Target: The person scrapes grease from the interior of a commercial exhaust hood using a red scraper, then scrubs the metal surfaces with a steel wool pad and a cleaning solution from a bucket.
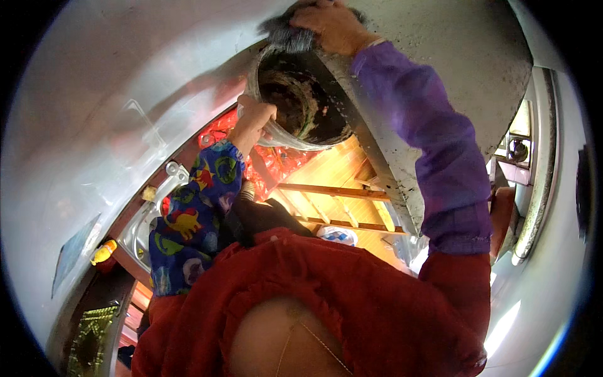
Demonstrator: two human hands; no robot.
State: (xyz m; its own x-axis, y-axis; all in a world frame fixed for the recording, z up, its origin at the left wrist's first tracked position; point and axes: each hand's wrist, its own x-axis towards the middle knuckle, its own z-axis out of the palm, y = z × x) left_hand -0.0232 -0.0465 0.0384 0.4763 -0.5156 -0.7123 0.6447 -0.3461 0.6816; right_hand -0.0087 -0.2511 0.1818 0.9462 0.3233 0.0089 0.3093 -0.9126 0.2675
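My left hand [255, 118] grips the near left rim of a round, pale-walled bucket [278, 134]. The inside of the bucket is dark and grimy, with brownish residue. Above its far rim, my right hand [325, 27] is closed on a dark grey rag [292, 35], which is blurred. The rag lies against the edge of a large grey, speckled panel [452, 56], and the exact contact is hard to see. The panel's darker edge [367, 136] runs down along the right side of the bucket and covers part of it.
Below are a wooden ladder [334, 189], red plastic sheeting [287, 162] and a yellowish floor [330, 167]. A metal sink [136, 231] lies at left, with a yellow object [103, 252] beside it. A pale wall [108, 94] curves along the left. A pipe [534, 221] stands at right.
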